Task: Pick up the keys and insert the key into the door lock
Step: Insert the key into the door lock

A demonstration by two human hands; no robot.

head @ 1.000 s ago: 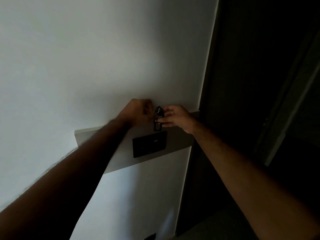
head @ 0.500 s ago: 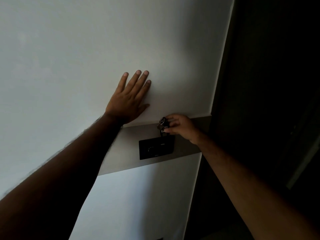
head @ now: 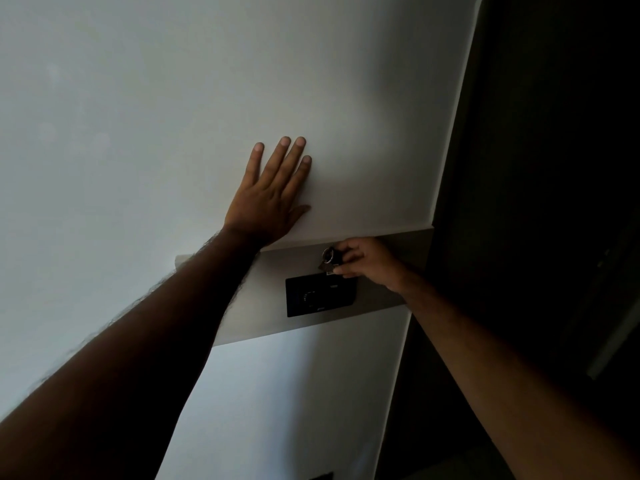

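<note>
My right hand [head: 369,263] pinches a small bunch of keys [head: 329,260] with a metal ring, held against the grey band [head: 263,306] that crosses the white surface [head: 173,133]. The keys hang just above a black rectangular panel [head: 320,295] set in that band. My left hand [head: 268,199] lies flat on the white surface above the band, fingers spread, holding nothing. Whether a key sits in a keyhole is hidden by my fingers and the dim light.
To the right of the white surface's edge [head: 446,174] lies a very dark area [head: 536,168] with faint vertical frame shapes. A small dark object [head: 320,476] shows at the bottom edge.
One second ago both hands were together on the keys. My left hand has let go and moved up to lie flat on the white surface; my right hand keeps the keys at the grey band.
</note>
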